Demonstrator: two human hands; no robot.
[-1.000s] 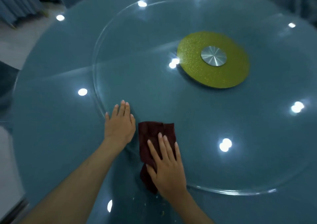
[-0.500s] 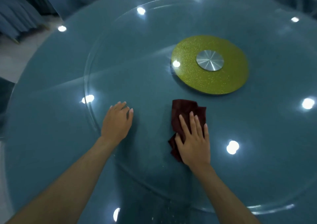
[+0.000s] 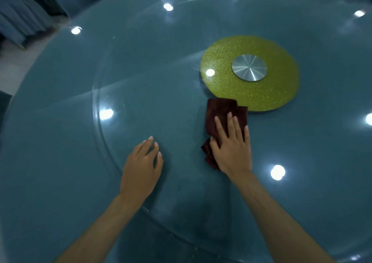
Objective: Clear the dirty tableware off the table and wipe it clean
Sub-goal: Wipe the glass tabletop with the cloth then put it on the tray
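Note:
A round blue table carries a large clear glass turntable. My right hand presses flat on a dark red cloth on the glass, fingers spread over it. The cloth's far edge touches the rim of the yellow-green disc at the turntable's centre, which has a silver metal hub. My left hand rests palm down on the glass to the left of the cloth, holding nothing. No tableware shows on the table.
Blue-covered chairs stand beyond the table's far left edge, over a pale floor. Ceiling lights reflect as bright spots across the glass. Faint smears show on the glass near me.
My right hand has pushed the cloth away from me and to the right, up to the yellow-green disc. My left hand has stayed flat on the glass near the turntable's edge.

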